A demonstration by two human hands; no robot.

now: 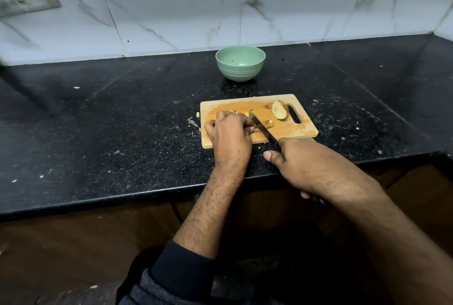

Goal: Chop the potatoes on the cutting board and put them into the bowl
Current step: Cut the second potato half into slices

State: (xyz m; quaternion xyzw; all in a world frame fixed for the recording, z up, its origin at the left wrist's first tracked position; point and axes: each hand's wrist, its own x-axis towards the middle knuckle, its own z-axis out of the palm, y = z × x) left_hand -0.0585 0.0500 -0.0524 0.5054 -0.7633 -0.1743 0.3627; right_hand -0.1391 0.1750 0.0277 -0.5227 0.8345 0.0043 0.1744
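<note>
A: Potatoes first: where do they lie?

B: From the head camera, a potato half [279, 113] lies untouched at the right end of the cutting board [304, 130], near its handle slot. Cut potato pieces [268, 124] sit mid-board, partly hidden under the left hand [229, 130].

A: And the hands?

B: The left hand is curled over the pieces, fingers bent down on them, steadying what is being cut. The right hand [301, 165] is wrapped round the handle of a knife [263, 130], whose blade runs up and left across the board to the pieces just beside the left fingers.

A: The bowl?

B: The green bowl [240, 63] stands on the black table [98, 120] behind the board, well apart from it. I can see nothing inside but a dark speck.

A: So how far along?

B: I'd judge it under way but short of halfway. One piece is partly chopped, the half at the right is still whole, and nothing appears to have gone into the bowl. A few scraps [193, 122] lie on the table off the board's left edge.
</note>
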